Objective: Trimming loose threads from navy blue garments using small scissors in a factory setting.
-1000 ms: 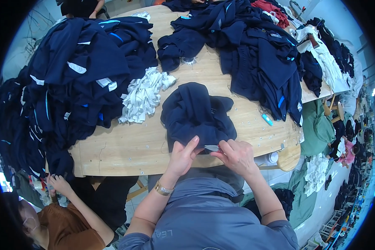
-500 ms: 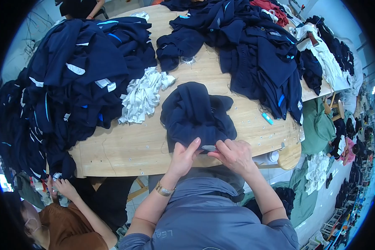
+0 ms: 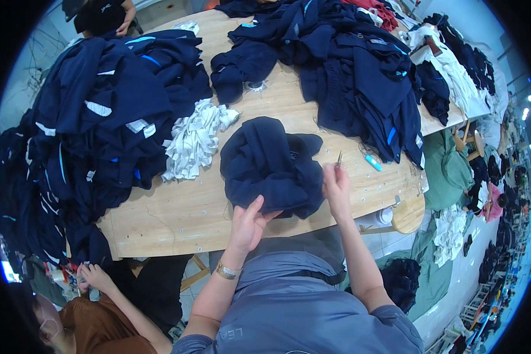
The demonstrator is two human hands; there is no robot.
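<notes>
A navy garment (image 3: 268, 168) lies bunched on the table in front of me. At its near edge my left hand (image 3: 249, 225) grips the cloth, the thumb on top and the fingers partly hidden beneath. Just past the garment's right side my right hand (image 3: 337, 192) is closed around small thread snips (image 3: 339, 159). Their pointed metal tip sticks up from the fingers, while the rest is hidden in the hand. The snips do not touch the garment.
The wooden table (image 3: 153, 221) bears a large navy garment pile (image 3: 109, 97) on the left and another navy pile (image 3: 360, 76) at the back right. White fabric strips (image 3: 194, 141) lie between. A cyan marker-like tube (image 3: 373, 163) is on the right. A co-worker (image 3: 94, 315) sits lower left.
My right hand has left the garment's near edge and moved up and right, with the snips' tip now showing. The left hand remains at the near edge, its grip slightly lower.
</notes>
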